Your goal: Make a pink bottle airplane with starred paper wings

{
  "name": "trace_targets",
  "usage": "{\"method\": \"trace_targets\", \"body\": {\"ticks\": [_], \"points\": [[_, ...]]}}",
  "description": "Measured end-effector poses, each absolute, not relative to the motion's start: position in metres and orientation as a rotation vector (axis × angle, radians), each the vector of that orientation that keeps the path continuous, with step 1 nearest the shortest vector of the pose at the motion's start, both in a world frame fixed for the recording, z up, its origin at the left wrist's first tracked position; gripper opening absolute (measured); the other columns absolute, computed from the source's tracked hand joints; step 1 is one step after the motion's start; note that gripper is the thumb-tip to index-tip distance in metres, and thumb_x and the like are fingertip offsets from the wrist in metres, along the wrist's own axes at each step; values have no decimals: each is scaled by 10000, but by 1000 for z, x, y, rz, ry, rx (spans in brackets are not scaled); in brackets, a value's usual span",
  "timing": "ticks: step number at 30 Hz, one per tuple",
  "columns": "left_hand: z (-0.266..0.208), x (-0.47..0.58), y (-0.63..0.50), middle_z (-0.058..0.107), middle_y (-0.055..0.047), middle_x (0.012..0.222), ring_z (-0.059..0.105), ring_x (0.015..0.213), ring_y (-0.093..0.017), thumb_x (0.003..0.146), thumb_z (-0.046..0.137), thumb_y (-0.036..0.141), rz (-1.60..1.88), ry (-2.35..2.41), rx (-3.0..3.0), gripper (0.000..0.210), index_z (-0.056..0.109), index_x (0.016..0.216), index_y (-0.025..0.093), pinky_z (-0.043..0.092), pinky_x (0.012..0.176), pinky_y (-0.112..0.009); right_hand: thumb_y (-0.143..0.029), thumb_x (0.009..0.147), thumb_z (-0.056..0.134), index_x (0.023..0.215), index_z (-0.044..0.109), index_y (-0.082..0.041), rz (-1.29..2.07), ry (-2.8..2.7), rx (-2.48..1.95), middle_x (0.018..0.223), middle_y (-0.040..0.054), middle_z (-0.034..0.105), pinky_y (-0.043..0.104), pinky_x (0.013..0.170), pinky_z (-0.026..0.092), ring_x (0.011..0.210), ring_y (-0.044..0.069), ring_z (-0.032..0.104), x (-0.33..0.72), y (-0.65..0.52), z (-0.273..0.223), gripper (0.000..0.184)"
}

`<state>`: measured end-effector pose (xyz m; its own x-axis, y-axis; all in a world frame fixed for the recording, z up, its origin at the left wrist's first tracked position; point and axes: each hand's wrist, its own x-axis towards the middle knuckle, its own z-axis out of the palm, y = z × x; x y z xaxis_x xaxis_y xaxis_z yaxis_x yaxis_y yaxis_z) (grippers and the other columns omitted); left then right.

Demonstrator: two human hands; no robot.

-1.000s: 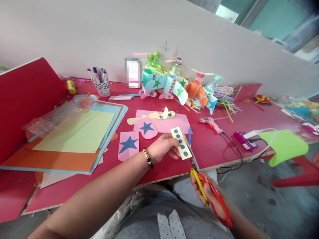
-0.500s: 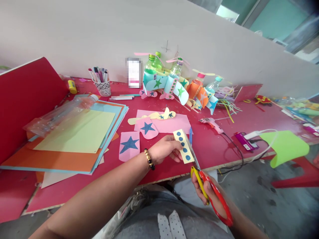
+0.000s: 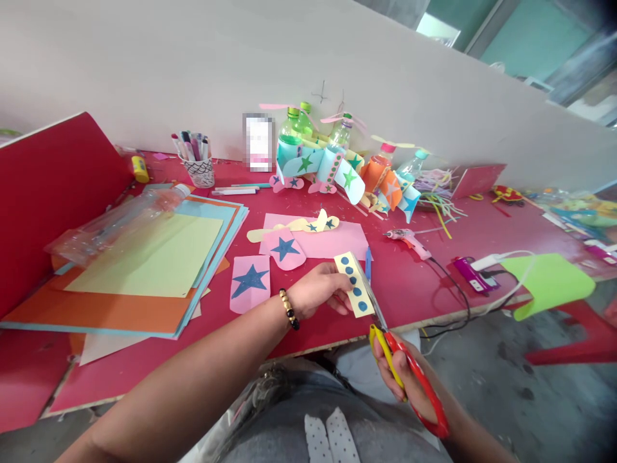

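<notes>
Between its thumb and fingers my left hand [image 3: 324, 288] pinches a pale yellow paper strip [image 3: 358, 303] marked with a row of blue dots. My right hand [image 3: 402, 370] is wrapped round the red and yellow handles of a pair of scissors [image 3: 424, 392]. The blades lie along the strip's right edge. Left of my left hand are two pink paper pieces, one squarish [image 3: 241, 299] and one rounded [image 3: 292, 258], each with a blue star. Behind them, yellow paper cutouts [image 3: 303, 224] rest on a pink sheet [image 3: 351, 241].
Bottle planes [image 3: 332, 164] stand along the wall beside a phone [image 3: 260, 145] and a cup of markers [image 3: 199, 168]. A clear plastic bottle [image 3: 130, 222] lies on stacked coloured paper [image 3: 144, 263] at left. To the right are a corded glue gun [image 3: 409, 242] and a purple power strip [image 3: 475, 275].
Hardly anything differs. The scissors' handles look slightly closer together, and the strip stays in my left hand in nearly the same spot.
</notes>
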<state>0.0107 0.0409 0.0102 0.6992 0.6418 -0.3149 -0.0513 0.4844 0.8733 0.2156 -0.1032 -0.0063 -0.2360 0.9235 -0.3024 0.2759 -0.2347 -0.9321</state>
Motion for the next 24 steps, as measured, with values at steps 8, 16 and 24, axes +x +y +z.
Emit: {"method": "trace_targets", "body": {"ticks": [8,16,24], "points": [[11,11,41,654,-41,963,641,744,-132,978,588,352,458,707,980,252,619,1095,131,561,650,-284,-817,851,346,876,448,-217,1490,-1484,-1467,508,-74,378,251,433,258,401,74,277,215,-104,-6,609],[7,11,41,651,-34,938,634,719,-123,979,587,352,474,698,989,246,621,1081,130,556,626,-269,-816,852,345,810,445,-212,1505,-1480,-1464,488,-77,360,256,412,203,378,59,223,212,-101,-3,613],[6,10,42,655,-39,953,641,744,-132,977,589,354,468,684,1023,249,623,1080,130,562,653,-285,-770,881,382,881,499,-208,1453,-1381,-1451,529,-72,399,234,420,227,403,58,267,214,-100,-6,574]]}}
